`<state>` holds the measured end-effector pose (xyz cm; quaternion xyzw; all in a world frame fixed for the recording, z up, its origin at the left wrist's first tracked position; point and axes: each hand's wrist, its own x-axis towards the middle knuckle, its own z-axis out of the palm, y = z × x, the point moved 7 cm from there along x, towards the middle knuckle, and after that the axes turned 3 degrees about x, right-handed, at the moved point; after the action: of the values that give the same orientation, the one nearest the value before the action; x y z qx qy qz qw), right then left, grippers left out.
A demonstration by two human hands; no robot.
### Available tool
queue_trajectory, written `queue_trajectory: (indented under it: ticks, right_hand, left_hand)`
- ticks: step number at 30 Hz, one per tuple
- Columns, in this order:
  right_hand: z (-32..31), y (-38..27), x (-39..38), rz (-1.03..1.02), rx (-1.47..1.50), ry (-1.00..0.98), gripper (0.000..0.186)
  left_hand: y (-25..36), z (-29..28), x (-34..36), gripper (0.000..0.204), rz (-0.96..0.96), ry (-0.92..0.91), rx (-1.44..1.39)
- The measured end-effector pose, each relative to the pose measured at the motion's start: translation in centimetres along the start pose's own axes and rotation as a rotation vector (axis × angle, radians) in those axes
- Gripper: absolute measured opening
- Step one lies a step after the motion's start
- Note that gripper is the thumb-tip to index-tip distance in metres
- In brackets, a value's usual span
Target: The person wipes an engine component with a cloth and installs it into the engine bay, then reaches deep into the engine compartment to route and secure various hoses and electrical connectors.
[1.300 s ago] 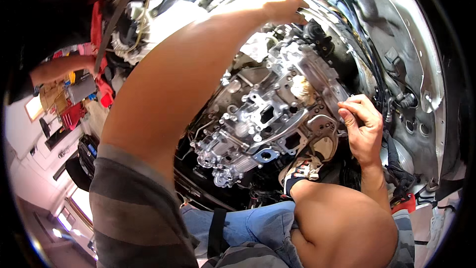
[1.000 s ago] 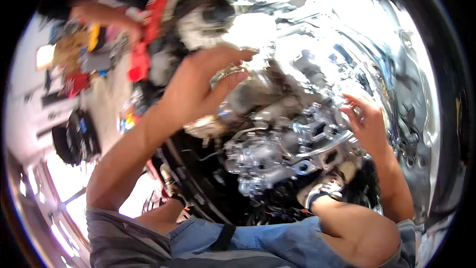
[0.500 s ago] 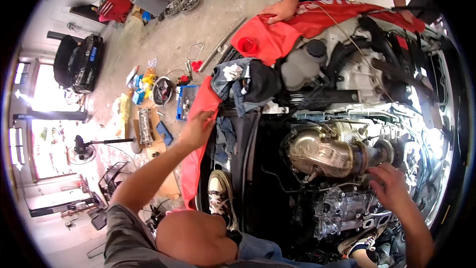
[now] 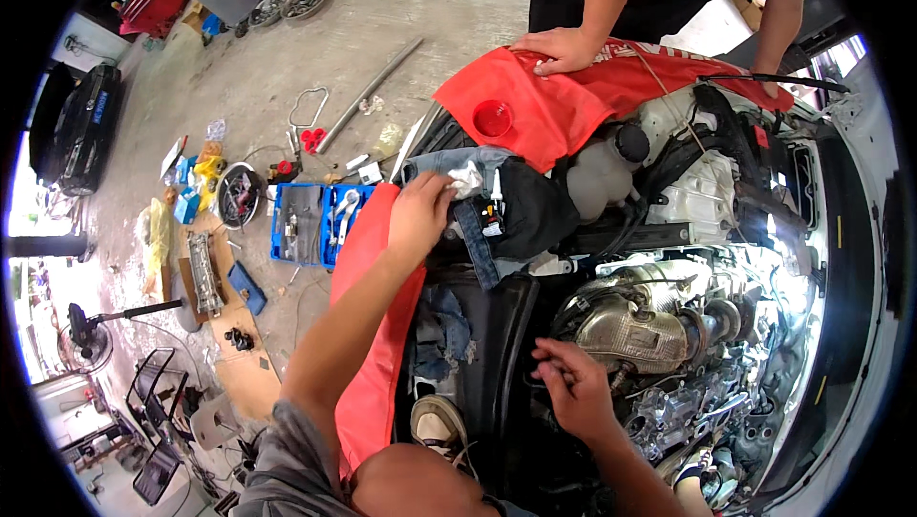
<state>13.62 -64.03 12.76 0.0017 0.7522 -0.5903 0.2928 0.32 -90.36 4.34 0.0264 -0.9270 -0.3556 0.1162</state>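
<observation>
My left hand [image 4: 420, 216] reaches over the red fender cover [image 4: 368, 326], its fingertips closed at the edge of a crumpled white tissue [image 4: 466, 179]. That tissue lies on folded jeans cloth [image 4: 478, 240] beside a black cloth [image 4: 535, 206]. Over the dark gap in the engine bay, my right hand [image 4: 573, 388] hangs with its fingers loosely bent and apart, nothing visible in them. Just beyond it is a metal heat shield [image 4: 635, 331] with a dimpled surface. Below the shield, a bare metal engine casting [image 4: 669, 412] shows.
Across the car, another person's hand [image 4: 564, 49] rests on red cloth near a red bowl [image 4: 493, 118]. A blue tool case [image 4: 301, 226], a parts bowl [image 4: 239, 194] and a long metal bar [image 4: 368, 96] lie on the floor. My shoe [image 4: 439, 421] stands at the bay's edge.
My left hand has moved from the red cover's edge to the white tissue. My right hand has left the pipe beside the heat shield and moved left over the gap. The view has shifted.
</observation>
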Motion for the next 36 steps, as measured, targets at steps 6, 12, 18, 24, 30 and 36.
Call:
queue_trajectory:
  ticks: [6,12,18,24,30,36]
  right_hand:
    - [3.3,-1.5,3.4,0.203,0.642,0.101,0.035]
    - [3.5,1.1,4.7,0.231,0.601,0.166,0.017]
    - [3.8,2.6,4.8,0.391,0.478,0.247,0.027]
    - [4.2,1.1,5.0,0.332,0.554,0.207,0.026]
    - [4.7,2.5,5.3,0.324,0.467,0.115,0.020]
    - [7.1,0.1,4.5,0.153,0.572,-0.072,0.024]
  left_hand:
    - [10.9,-2.8,-10.2,0.019,0.111,-0.209,-0.566]
    - [10.5,-1.6,-13.1,0.038,-0.117,-0.122,-0.795]
    - [11.0,-0.1,-14.0,0.048,-0.115,-0.254,-0.722]
    - [10.2,0.9,-13.8,0.046,-0.074,-0.275,-0.764]
    - [10.7,-0.4,-13.6,0.052,0.027,-0.234,-0.848]
    - [9.4,-1.5,-13.4,0.035,-0.065,-0.160,-0.884]
